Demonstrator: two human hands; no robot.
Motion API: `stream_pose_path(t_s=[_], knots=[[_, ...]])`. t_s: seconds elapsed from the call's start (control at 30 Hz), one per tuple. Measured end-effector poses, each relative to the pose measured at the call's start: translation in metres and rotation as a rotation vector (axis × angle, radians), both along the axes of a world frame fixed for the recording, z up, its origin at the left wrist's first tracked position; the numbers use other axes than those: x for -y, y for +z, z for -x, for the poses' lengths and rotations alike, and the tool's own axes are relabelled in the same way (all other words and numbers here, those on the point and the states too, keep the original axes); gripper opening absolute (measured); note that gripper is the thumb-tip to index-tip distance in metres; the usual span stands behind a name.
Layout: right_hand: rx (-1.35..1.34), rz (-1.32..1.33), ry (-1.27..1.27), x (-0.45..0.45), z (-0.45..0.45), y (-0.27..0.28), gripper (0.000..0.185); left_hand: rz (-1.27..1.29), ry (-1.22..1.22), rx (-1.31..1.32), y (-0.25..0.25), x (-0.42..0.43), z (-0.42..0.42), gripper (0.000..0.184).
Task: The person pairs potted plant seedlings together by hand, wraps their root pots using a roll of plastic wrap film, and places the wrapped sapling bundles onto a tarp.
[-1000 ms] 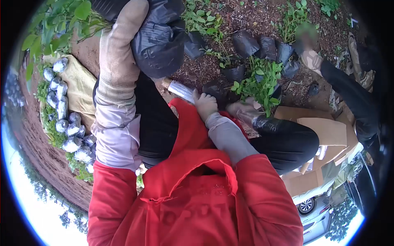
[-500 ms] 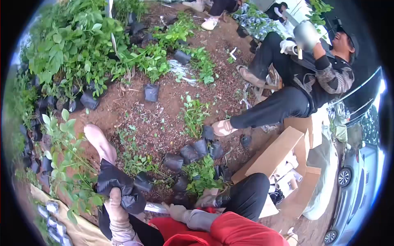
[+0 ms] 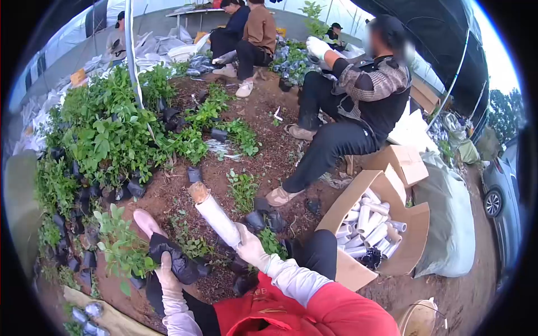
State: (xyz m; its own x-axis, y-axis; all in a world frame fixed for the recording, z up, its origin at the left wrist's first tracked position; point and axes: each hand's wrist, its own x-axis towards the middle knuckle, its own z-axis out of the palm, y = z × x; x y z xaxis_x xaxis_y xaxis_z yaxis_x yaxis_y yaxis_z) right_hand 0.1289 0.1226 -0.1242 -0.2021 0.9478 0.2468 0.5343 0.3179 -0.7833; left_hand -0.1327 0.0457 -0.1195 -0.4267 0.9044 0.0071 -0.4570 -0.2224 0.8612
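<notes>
At the lower left, my left hand [image 3: 167, 275] is closed on a black plastic bag [image 3: 178, 262] that holds a plant's root end. The leafy green stems of the plant [image 3: 119, 242] lean out to the left. My right hand [image 3: 251, 246], gloved, grips the lower end of a white roll of wrap [image 3: 217, 222]. The roll's brown core end points up and to the left, above the soil. The roll and the bagged plant are apart.
An open cardboard box [image 3: 412, 224] of white tubes lies at right. A seated person [image 3: 358, 106] is beyond it; more people sit at the back. Leafy plants [image 3: 106, 123] in black bags crowd the left. A bucket [image 3: 417, 320] stands lower right, silvery wrapped bundles [image 3: 89, 316] lower left.
The view has tilted up, showing more people and the box. My right hand has raised the roll from my lap and holds it out over the ground. My left hand still holds the bagged plant.
</notes>
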Motion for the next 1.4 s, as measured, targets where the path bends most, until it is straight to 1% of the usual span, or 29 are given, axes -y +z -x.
stream_pose_path(t_s=[0.03,0.13,0.17,0.27,0.3,0.4,0.43,0.5,0.53,0.57,0.6,0.63,0.67,0.7,0.73,0.8,0.83,0.87,0.93,0.97,1.07,1.17,1.27,1.3,1.37,1.4], knots=[[0.010,0.123,-0.018,0.003,-0.002,0.032,0.050,-0.003,-0.010,-0.036,0.007,0.003,-0.008,0.051],[-0.107,0.125,0.006,0.006,-0.008,0.048,0.048,-0.032,-0.020,-0.102,0.043,0.012,-0.035,0.053],[-0.109,0.081,0.027,0.013,-0.011,0.059,0.049,-0.028,0.033,-0.161,0.050,0.011,-0.041,0.050],[-0.196,-0.052,0.069,0.021,-0.015,0.059,0.057,-0.068,-0.013,-0.261,0.050,0.010,-0.044,0.045],[-0.270,-0.009,0.120,0.024,-0.018,0.055,0.061,-0.088,-0.018,-0.265,0.048,0.008,-0.045,0.042],[-0.484,0.073,0.247,0.033,-0.024,0.050,0.072,-0.098,0.034,-0.261,0.051,0.010,-0.056,0.041],[-0.550,0.073,0.267,0.036,-0.024,0.051,0.076,-0.105,-0.009,-0.220,0.050,0.011,-0.058,0.043],[-0.702,0.279,0.366,0.057,-0.030,0.095,0.077,-0.094,-0.001,-0.234,0.079,0.016,-0.074,0.047],[-0.711,0.346,0.422,0.067,-0.035,0.123,0.074,-0.090,-0.082,-0.211,0.079,0.013,-0.073,0.050],[-0.778,0.357,0.486,0.073,-0.035,0.141,0.071,-0.085,-0.069,-0.247,0.083,0.011,-0.075,0.050],[-0.745,0.450,0.500,0.074,-0.038,0.152,0.069,-0.045,-0.054,-0.261,0.087,0.011,-0.075,0.050],[-0.851,0.481,0.570,0.075,-0.039,0.142,0.065,0.024,-0.099,-0.225,0.088,0.011,-0.073,0.050],[-0.915,0.686,0.537,0.079,-0.040,0.144,0.062,0.024,-0.158,-0.147,0.098,0.012,-0.078,0.046],[-0.895,0.767,0.567,0.081,-0.041,0.155,0.066,-0.037,-0.133,-0.187,0.103,0.010,-0.085,0.047],[-0.936,0.813,0.602,0.082,-0.041,0.157,0.064,-0.108,-0.113,-0.235,0.108,0.007,-0.091,0.048],[-0.928,0.847,0.634,0.082,-0.042,0.150,0.063,-0.084,-0.198,-0.103,0.115,0.007,-0.098,0.048],[-0.923,0.826,0.638,0.084,-0.041,0.149,0.062,-0.135,-0.207,-0.111,0.121,0.009,-0.102,0.047],[-0.934,0.800,0.636,0.085,-0.040,0.148,0.063,-0.126,-0.201,-0.124,0.122,0.011,-0.105,0.047],[-0.867,0.758,0.573,0.084,-0.038,0.146,0.065,-0.112,-0.198,-0.153,0.120,0.014,-0.109,0.046],[-0.785,0.680,0.549,0.083,-0.038,0.148,0.067,-0.101,-0.182,-0.202,0.120,0.014,-0.110,0.046],[-0.758,0.588,0.521,0.082,-0.038,0.149,0.065,-0.020,-0.225,-0.296,0.115,0.015,-0.109,0.046],[-0.645,0.443,0.406,0.083,-0.033,0.147,0.068,-0.066,-0.136,-0.210,0.119,0.017,-0.121,0.045],[-0.590,0.372,0.349,0.084,-0.031,0.134,0.069,-0.094,0.107,-0.367,0.115,0.019,-0.134,0.042],[-0.491,0.346,0.312,0.084,-0.032,0.131,0.064,-0.104,0.082,-0.357,0.112,0.019,-0.134,0.040],[-0.333,0.193,0.223,0.082,-0.032,0.114,0.063,-0.125,0.031,-0.337,0.104,0.018,-0.134,0.037],[-0.279,0.111,0.188,0.083,-0.031,0.111,0.062,-0.089,-0.010,-0.344,0.100,0.016,-0.132,0.037]])
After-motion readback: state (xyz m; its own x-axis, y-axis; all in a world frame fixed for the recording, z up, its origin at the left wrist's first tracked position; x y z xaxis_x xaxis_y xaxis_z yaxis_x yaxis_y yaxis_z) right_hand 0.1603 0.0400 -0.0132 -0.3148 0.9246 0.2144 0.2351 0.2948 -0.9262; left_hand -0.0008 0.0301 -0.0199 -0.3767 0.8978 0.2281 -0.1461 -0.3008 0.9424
